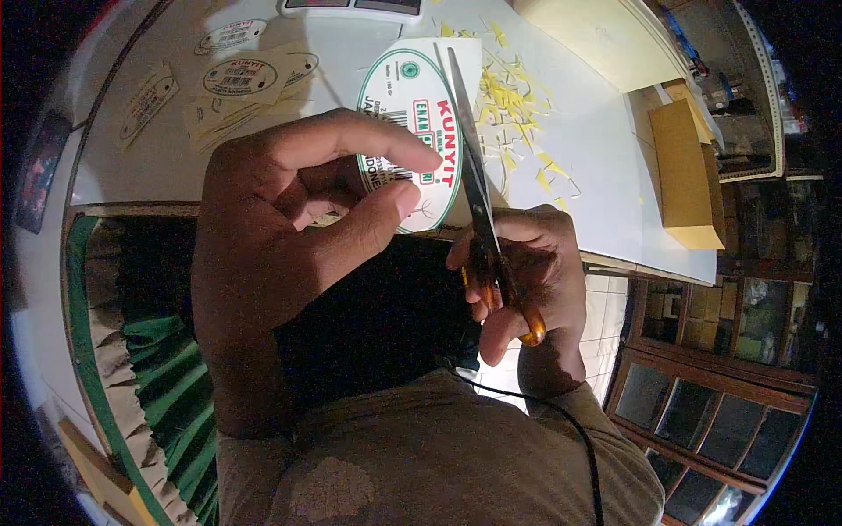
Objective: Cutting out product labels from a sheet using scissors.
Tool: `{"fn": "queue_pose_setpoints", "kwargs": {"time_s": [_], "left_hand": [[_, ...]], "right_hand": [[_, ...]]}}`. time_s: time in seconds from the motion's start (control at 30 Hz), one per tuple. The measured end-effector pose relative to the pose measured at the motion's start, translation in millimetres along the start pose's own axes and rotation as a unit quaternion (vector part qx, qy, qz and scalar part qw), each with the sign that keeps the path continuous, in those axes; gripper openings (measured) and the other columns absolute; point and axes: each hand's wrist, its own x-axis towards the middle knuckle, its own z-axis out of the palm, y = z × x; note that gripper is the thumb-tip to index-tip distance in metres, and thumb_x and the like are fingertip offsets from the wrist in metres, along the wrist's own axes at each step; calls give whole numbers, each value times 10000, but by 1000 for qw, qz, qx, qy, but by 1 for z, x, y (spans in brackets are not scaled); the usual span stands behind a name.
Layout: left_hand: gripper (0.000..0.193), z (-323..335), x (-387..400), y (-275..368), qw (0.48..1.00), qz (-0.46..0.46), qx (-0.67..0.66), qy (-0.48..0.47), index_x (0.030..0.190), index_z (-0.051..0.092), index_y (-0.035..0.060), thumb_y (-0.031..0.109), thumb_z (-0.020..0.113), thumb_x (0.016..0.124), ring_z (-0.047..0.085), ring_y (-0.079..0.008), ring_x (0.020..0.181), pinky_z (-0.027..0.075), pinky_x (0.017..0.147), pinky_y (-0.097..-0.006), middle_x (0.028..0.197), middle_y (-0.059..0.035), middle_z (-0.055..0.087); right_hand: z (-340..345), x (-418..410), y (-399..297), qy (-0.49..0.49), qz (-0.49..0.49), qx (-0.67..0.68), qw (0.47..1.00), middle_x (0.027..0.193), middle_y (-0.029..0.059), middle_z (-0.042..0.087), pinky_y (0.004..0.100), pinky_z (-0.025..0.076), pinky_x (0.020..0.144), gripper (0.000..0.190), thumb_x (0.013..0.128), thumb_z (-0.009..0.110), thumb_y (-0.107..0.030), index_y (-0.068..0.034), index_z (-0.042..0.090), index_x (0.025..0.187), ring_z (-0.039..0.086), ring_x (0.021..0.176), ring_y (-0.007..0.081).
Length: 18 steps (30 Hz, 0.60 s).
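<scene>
My left hand (283, 197) pinches an oval printed label (411, 85) between thumb and fingers, above the table's near edge. The label is white with a green border and bears red and green writing and a barcode; a corner of white paper (468, 56) still joins it at the upper right. In my right hand (539, 263) is a pair of scissors (479, 191) with amber-coloured handles, thumb through one loop. Its blades point away from me, slightly parted at the tips, and lie along the label's right edge. My left fingers cover part of the print.
Yellow and white paper trimmings (513, 105) litter the white table (585, 191) beyond the scissors. Several oval labels (240, 77) lie at the back left. A white device (352, 8) stands at the far edge, and a cardboard box (684, 171) at the right. Wooden glass-paned cabinets (710, 407) stand lower right.
</scene>
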Motion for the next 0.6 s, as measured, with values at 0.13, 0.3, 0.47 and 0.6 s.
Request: {"fn": "queue_pose_setpoints", "kwargs": {"time_s": [0.13,0.3,0.47,0.6], "left_hand": [[208,0,-1,1,1000,9,3,1,960,640,-12,21,677,759,620,-143,855,511,753,-276,945,-88,647],[205,4,-1,3,1000,-15,-18,13,956,642,-10,24,676,757,617,-136,818,505,724,-258,919,-81,651],[202,3,-1,0,1000,-5,-18,11,952,642,-17,17,672,755,620,-145,834,511,747,-274,927,-93,647],[204,3,0,0,1000,-7,-21,14,951,640,-21,12,673,752,621,-149,845,512,763,-285,929,-97,645]], "right_hand": [[3,-3,-1,5,28,14,1000,631,-21,579,190,386,483,569,428,950,-260,-46,633,850,551,553,43],[7,-4,0,19,14,2,1000,640,-24,589,188,392,490,558,430,948,-258,-49,633,841,559,560,45],[9,-3,-3,31,31,8,999,647,-26,594,189,397,495,544,431,946,-260,-53,635,827,566,563,47],[8,-4,-1,32,19,-16,999,642,-20,590,190,393,493,543,430,945,-255,-50,634,824,566,562,46]]}}
